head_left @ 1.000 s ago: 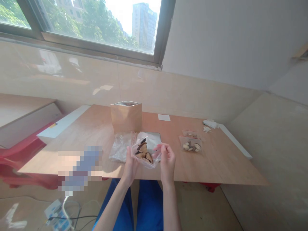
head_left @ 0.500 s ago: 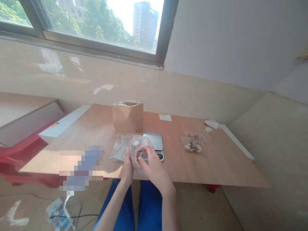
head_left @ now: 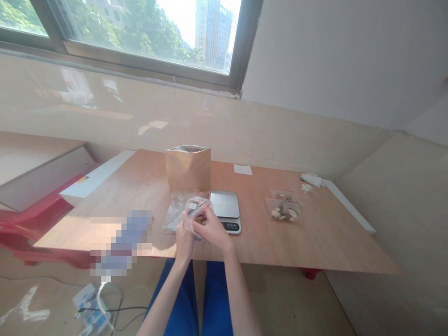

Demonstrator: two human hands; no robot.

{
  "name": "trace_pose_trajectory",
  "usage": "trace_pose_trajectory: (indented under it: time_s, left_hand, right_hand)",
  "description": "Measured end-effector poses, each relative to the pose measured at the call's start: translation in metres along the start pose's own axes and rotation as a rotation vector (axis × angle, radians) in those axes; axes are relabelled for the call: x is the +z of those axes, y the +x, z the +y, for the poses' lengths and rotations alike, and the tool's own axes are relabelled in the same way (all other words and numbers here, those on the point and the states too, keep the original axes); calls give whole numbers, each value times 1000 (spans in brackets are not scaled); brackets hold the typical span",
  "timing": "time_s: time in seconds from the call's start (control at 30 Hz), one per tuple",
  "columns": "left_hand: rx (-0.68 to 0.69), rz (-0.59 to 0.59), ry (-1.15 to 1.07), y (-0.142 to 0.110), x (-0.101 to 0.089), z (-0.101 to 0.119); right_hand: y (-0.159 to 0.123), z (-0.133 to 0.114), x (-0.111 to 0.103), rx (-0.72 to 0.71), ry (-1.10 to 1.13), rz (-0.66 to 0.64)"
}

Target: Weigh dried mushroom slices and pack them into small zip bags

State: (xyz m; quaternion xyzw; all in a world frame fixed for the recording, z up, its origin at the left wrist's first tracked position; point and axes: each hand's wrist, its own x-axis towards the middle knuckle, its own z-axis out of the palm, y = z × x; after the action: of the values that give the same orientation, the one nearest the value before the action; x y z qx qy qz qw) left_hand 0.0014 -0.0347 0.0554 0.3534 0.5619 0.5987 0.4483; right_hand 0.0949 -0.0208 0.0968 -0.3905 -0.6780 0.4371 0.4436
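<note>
A clear zip bag (head_left: 198,205) with a small white label is held between my two hands above the table's front part. My left hand (head_left: 184,237) is closed on the bag's left side. My right hand (head_left: 213,227) grips its right edge near the opening, and brownish contents show between the hands. Just behind them more clear plastic bags (head_left: 172,214) lie in front of an upright kraft paper pouch (head_left: 188,169), whose top gapes. To the right of my right hand sits a digital kitchen scale (head_left: 224,205) with a bare steel plate.
Two zip bags lie at the right; the nearer stone-filled bag (head_left: 284,212) holds pale and dark pieces. White paper (head_left: 242,169) lies at the back, crumpled white scraps (head_left: 311,181) at the far right. A blurred-out object (head_left: 122,242) with a cable is at the left edge.
Both hands have drawn closer together around the zip bag, and the right hand has shifted left and up off the scale's display. Brownish contents now show in the bag. The view has shifted slightly.
</note>
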Motion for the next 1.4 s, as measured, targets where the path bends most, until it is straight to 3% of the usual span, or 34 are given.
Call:
trace_pose_trajectory:
  time_s: [0.1, 0.27, 0.43, 0.53, 0.67, 0.77, 0.9, 1.13, 1.4]
  left_hand:
    - [-38, 125, -4, -3, 1, -4]
    - [-62, 208, 64, -5, 4, 2]
    - [41, 119, 186, -7, 9, 11]
    - [111, 61, 245, -5, 8, 10]
    - [173, 45, 316, 2, 3, 9]
    - [166, 56, 365, 8, 1, 12]
    - [70, 163, 366, 14, 1, 21]
    - [68, 174, 238, 18, 2, 24]
    - [30, 145, 13, 37, 4, -3]
  right_hand:
    - [-3, -1, 4, 4, 32, -67]
    - [-6, -3, 6, 13, 3, -22]
    - [-1, -5, 5, -59, -127, 64]
    - [0, -4, 1, -44, -204, 3]
    - [-1, -3, 0, -34, -145, -49]
    - [1, 0, 7, -4, -67, 91]
    - [3, 6, 22, 53, 48, 258]
    - [-2, 12, 30, 63, 214, 340]
    - [5, 17, 19, 49, 275, 447]
